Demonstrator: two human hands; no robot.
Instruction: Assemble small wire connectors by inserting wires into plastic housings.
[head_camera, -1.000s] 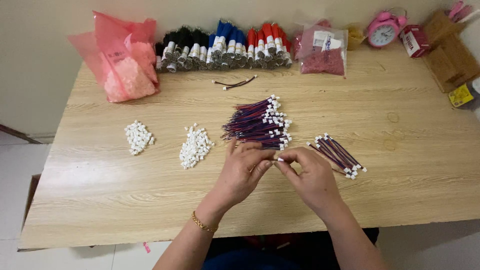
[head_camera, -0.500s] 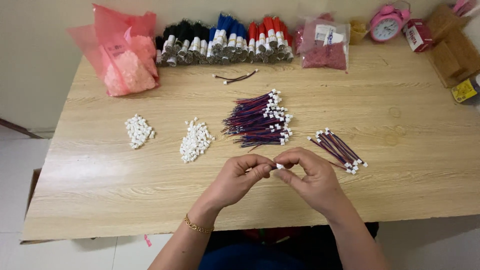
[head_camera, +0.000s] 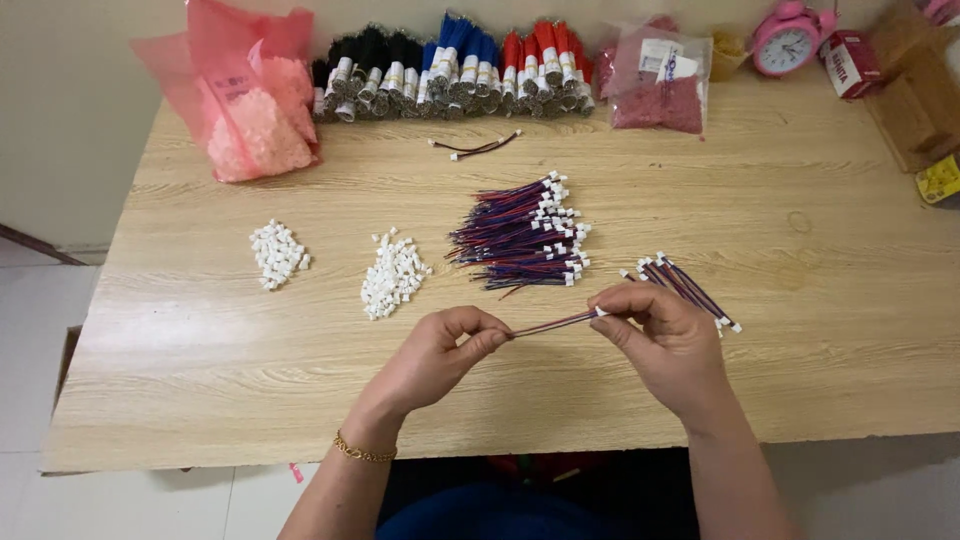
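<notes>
My left hand (head_camera: 440, 355) and my right hand (head_camera: 665, 340) hold one short red-and-blue wire lead (head_camera: 555, 322) stretched between them above the wooden table (head_camera: 800, 300). The left fingers pinch its bare end; the right fingers pinch the end with a small white connector. Just beyond lies a big pile of the same leads with white connectors (head_camera: 525, 235). A smaller row of leads (head_camera: 690, 285) lies partly behind my right hand. Two heaps of loose white connectors (head_camera: 393, 275) (head_camera: 277, 254) sit to the left.
Along the far edge stand bundles of black, blue and red wire (head_camera: 450, 65), a pink bag of white parts (head_camera: 250, 100), a clear bag of red parts (head_camera: 660, 80), a pink alarm clock (head_camera: 788, 40) and cardboard boxes (head_camera: 915, 95). One loose lead (head_camera: 475, 148) lies near the bundles.
My hands have moved apart, drawing the lead out straight between them; a second ago they were close together over it.
</notes>
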